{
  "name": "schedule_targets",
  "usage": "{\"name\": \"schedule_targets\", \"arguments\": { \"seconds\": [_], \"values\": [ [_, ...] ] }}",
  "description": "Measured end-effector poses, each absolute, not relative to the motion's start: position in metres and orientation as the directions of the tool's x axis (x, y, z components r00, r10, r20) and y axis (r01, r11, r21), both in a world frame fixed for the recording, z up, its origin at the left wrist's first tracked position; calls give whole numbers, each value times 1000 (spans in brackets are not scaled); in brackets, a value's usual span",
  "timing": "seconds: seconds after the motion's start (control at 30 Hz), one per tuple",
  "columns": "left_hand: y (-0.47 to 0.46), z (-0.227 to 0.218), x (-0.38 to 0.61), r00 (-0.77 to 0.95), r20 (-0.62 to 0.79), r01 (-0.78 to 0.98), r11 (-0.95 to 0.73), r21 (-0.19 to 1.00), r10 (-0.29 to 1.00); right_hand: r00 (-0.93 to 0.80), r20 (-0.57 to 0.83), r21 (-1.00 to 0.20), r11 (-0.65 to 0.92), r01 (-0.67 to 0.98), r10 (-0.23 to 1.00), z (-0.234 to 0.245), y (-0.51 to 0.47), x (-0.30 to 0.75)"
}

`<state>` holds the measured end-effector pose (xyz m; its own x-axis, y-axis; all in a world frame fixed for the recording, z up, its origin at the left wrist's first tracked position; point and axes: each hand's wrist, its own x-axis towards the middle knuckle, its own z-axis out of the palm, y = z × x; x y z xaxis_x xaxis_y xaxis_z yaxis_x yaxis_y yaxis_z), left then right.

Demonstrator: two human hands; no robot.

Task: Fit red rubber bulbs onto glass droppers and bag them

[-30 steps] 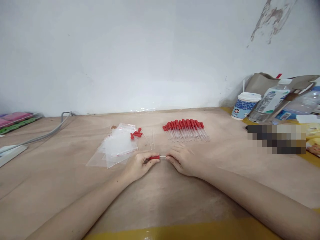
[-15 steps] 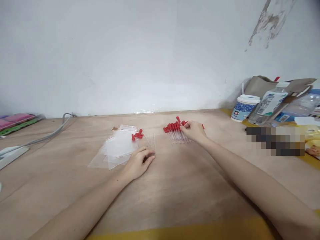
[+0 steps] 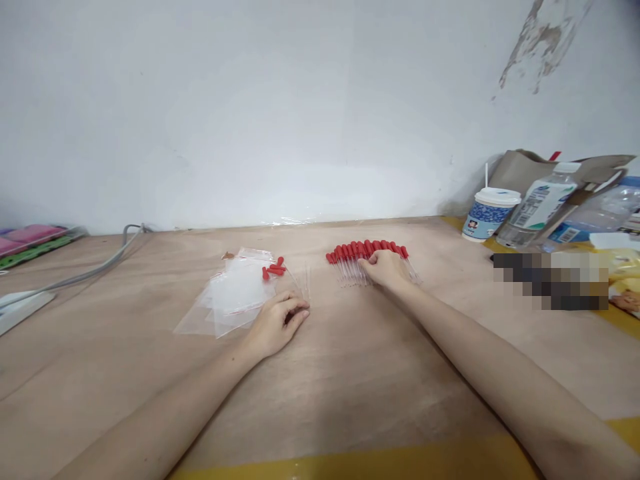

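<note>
A row of droppers (image 3: 350, 252) with red rubber bulbs and thin clear tubes lies side by side on the table. My right hand (image 3: 387, 268) is over the right half of this row, thumb and fingers pinched on a dropper whose tube they partly hide. My left hand (image 3: 277, 325) rests on the table with loosely curled fingers, thumb apart from them and nothing visible between. Just beyond its fingertips lie a few thin clear tubes (image 3: 307, 283). Several loose red rubber bulbs (image 3: 276, 269) sit on a pile of clear zip bags (image 3: 235, 293) left of the tubes.
At the right stand a lidded paper cup (image 3: 487, 217) with a straw, a plastic bottle (image 3: 543, 207) and a grey-beige bag (image 3: 520, 170). A grey cable (image 3: 110, 265) runs along the left to a white power strip (image 3: 25, 312). A white wall (image 3: 300, 113) rises behind the wooden table (image 3: 310, 400).
My right hand has lowered the dropper it held raised above the others, and its bulb is now level with the row. My left hand has barely moved.
</note>
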<state>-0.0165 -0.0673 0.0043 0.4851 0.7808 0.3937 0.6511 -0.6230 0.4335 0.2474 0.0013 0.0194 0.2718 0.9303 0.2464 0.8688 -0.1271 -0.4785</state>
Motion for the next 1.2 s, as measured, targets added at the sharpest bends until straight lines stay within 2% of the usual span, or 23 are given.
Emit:
{"name": "schedule_targets", "arguments": {
  "seconds": [0.2, 0.33, 0.47, 0.63, 0.8, 0.9, 1.0, 1.07, 1.13, 1.2],
  "values": [
    [-67, 4, -17, 486, 409, 639, -633, 437, 772, 288, 346, -507, -80, 858, 893, 29, -4, 242],
    [-68, 5, -16, 487, 396, 640, -626, 445, 779, 137, 402, -485, 83, 871, 906, 38, -12, 212],
    [-68, 6, -15, 485, 393, 642, -623, 447, 781, -44, 302, -384, 164, 909, 952, 33, -14, 169],
    [-68, 5, -17, 496, 396, 644, -633, 429, 773, -48, 167, -288, 96, 953, 985, 25, -5, 134],
    [-70, 5, -15, 484, 424, 665, -637, 390, 765, -70, 159, -234, 107, 966, 985, 27, -6, 134],
    [-63, 14, -23, 399, 518, 748, -595, 293, 757, -118, 189, -189, 154, 970, 975, 25, -21, 145],
    [-44, 26, -41, 279, 571, 854, -472, 219, 772, -184, 248, -123, 220, 968, 951, 22, -45, 162],
    [-26, 31, -54, 194, 544, 900, -368, 231, 817, -275, 330, -24, 300, 954, 903, 20, -60, 175],
    [-10, 31, -64, 171, 520, 906, -341, 250, 837, -372, 412, 51, 386, 921, 832, 20, -73, 188],
    [3, 28, -69, 149, 512, 910, -319, 264, 846, -414, 483, 49, 449, 892, 771, 18, -81, 200]
  ]
}}
